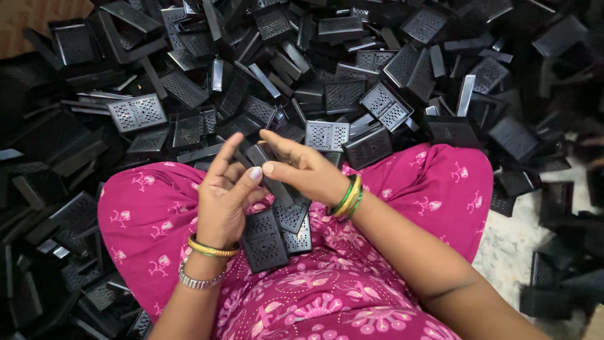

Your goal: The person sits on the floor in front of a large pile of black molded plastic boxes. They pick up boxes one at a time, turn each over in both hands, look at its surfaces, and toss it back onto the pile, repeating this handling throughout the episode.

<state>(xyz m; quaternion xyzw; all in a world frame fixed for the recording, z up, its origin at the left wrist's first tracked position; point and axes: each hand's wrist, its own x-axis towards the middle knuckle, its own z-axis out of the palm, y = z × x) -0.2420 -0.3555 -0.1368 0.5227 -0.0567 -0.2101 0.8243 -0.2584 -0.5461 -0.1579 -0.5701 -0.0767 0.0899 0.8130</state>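
Seated on the pink floral-print lap (390, 189), the person grips a narrow black plastic strip (272, 179) with both hands. The left hand (225, 196) pinches its near side between thumb and curled fingers, index finger raised, while the right hand (306, 169) clasps it from above. Just below the hands, several black perforated plastic grille panels (264, 240) lie on the lap. Beyond the lap spreads a large heap of identical black grille panels (327, 94).
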